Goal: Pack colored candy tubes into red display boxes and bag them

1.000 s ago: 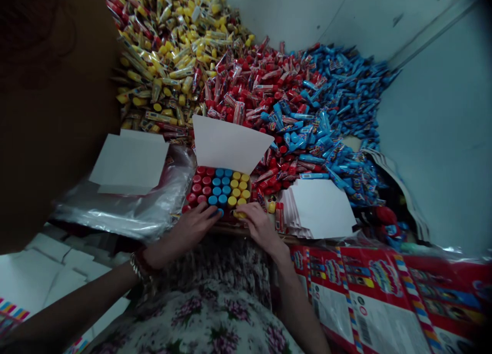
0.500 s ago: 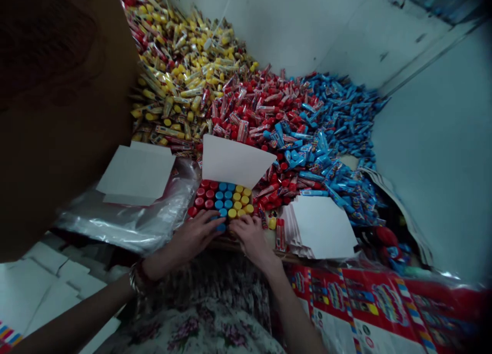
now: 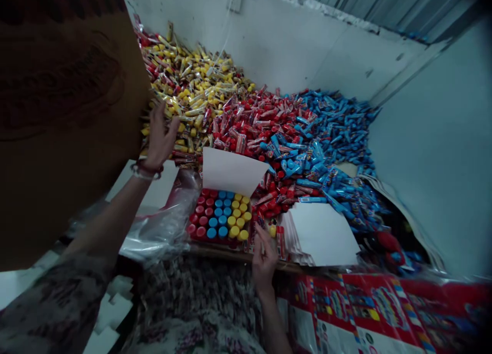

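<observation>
Left hand (image 3: 160, 141) moved near yellow tubes (image 3: 198, 97), right hand (image 3: 264, 255) beside box (image 3: 232, 172)

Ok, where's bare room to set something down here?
The top of the white card stack, bordered by blue packets behind and red packaging in front; also plastic sheeting between the left forearm and the open box. Crowded: the box, packed with capped tubes, and the red heap behind.

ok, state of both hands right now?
Left hand: open, fingers spread, at the yellow-capped pile.
Right hand: fingers partly curled beside the box; can't tell if it holds anything.
</observation>
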The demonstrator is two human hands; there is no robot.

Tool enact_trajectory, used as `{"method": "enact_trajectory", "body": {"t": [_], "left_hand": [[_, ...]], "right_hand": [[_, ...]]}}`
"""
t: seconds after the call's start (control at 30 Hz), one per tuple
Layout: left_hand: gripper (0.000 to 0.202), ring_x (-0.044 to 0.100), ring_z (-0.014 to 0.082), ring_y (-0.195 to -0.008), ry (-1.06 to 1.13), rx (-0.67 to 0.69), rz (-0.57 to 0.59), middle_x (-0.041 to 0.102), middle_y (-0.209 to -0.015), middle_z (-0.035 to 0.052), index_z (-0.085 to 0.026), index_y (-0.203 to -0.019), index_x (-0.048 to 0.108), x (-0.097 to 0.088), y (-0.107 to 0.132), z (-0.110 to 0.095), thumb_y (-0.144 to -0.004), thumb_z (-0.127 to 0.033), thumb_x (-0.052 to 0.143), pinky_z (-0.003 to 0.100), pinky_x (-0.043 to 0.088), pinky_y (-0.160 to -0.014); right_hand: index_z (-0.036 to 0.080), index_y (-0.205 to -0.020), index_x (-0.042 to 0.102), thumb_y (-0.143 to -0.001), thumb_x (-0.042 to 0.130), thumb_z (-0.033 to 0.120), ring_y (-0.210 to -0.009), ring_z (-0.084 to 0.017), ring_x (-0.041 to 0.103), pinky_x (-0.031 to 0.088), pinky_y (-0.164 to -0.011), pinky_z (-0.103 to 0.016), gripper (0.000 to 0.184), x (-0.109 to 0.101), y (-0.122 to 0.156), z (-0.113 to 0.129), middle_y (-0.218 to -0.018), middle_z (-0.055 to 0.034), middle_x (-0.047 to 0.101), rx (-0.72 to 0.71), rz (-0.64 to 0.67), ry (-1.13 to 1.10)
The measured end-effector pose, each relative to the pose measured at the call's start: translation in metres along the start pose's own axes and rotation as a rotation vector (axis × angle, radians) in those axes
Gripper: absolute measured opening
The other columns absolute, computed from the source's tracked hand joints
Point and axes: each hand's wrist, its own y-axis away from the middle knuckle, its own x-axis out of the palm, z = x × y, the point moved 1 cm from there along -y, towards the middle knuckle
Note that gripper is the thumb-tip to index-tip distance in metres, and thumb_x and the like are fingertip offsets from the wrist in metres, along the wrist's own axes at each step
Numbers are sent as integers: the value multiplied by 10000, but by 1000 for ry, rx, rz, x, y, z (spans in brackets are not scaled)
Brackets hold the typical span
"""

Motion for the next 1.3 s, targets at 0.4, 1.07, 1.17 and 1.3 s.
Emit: {"method": "enact_trajectory", "body": {"t": [0.4, 1.07, 1.17, 1.3], "left_hand": [[539, 102, 252, -1437, -154, 445, 565, 275, -1516, 58, -221, -1467, 272, 5, 265, -33, -949, -301, 397, 501, 6, -1165], [517, 126, 366, -1414, -308, 249, 538, 245, -1525, 58, -375, -1393, 402, 29, 281, -73, -893, -475, 484, 680, -64, -1059], [504, 124, 358, -1417, -287, 321, 541, 282, -1514, 52, -366, -1388, 418, 24, 283, -67, -896, -444, 494, 667, -73, -1068], [500, 111, 341, -1423, -280, 362, 538, 318, -1500, 52, -358, -1390, 418, 22, 286, -65, -901, -428, 488, 646, -69, -1081]], "right_hand": [[220, -1229, 569, -912, 491, 164, -1064, -188, 547, 470, -923, -379, 332, 18, 5, -7, -1099, -90, 624, -65, 196, -34], [175, -1013, 593, -880, 528, 440, -758, -138, 577, 462, -717, -265, 304, 2, -27, -17, -811, -23, 630, 539, 41, -377], [202, -1022, 579, -846, 528, 546, -587, -110, 511, 412, -554, -220, 390, 1, -76, -10, -658, 31, 556, 573, -33, -455], [212, -1127, 535, -807, 385, 733, -443, -115, 482, 327, -391, -209, 631, 9, -144, 5, -565, 34, 536, 676, 229, -700]]}}
